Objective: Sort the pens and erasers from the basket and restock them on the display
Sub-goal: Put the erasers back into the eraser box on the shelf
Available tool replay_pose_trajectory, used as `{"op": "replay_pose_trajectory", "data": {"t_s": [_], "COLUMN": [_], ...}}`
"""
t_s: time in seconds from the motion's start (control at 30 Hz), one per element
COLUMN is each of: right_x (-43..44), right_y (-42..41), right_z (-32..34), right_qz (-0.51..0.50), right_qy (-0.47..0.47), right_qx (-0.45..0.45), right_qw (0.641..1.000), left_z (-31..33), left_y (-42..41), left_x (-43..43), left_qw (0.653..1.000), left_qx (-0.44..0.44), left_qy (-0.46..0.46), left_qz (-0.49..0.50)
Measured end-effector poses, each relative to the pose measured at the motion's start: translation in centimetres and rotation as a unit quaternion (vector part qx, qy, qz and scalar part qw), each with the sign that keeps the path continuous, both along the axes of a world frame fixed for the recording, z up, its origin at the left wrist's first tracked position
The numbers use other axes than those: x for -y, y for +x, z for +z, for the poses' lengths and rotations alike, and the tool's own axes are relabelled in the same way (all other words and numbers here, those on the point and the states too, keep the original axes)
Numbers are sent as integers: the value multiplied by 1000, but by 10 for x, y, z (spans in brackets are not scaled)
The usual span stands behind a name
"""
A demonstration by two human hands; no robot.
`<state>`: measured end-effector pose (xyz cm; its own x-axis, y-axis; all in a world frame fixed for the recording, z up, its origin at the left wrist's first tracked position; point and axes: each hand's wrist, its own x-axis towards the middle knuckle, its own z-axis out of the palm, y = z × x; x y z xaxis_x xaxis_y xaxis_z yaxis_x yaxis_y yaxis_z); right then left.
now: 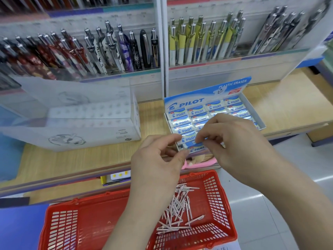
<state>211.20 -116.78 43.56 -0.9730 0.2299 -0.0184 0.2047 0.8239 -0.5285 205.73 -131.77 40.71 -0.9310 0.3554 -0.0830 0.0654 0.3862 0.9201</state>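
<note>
An open blue-and-white Pilot eraser box lies on the wooden shelf, filled with rows of wrapped erasers. My right hand hovers over its front rows, its curled fingertips pinching the front eraser. My left hand is just left of it, thumb and forefinger curled at that eraser's left end. Below both hands stands a red plastic basket holding several pale pink pens.
A white pen display box with rows of holes sits left of the eraser box. Racks of upright pens line the back. A pink item lies at the shelf's front edge. Grey floor lies to the right.
</note>
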Motion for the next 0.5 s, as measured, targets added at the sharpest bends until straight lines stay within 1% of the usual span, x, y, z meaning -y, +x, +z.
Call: {"op": "replay_pose_trajectory", "data": {"t_s": [0.1,0.23,0.33,0.4,0.5], "right_x": [2,5,3,1,0], "right_y": [-2,-6,-8,-10,-13], "right_z": [1,0,2,2,2], "right_qz": [1,-17,-58,-71,-68], "right_qy": [-18,-20,-65,-85,-88], "right_qx": [7,10,25,41,53], "right_qw": [1000,1000,996,993,992], "left_z": [0,-2,0,1,1], "left_y": [1,-2,-6,-8,-9], "left_x": [0,1,-2,-4,-7], "left_qw": [1000,999,997,997,992], "left_qx": [-26,-47,-65,-64,-91], "left_qy": [-11,-20,-34,-50,-84], "left_qz": [-10,-12,-9,-15,-34]}}
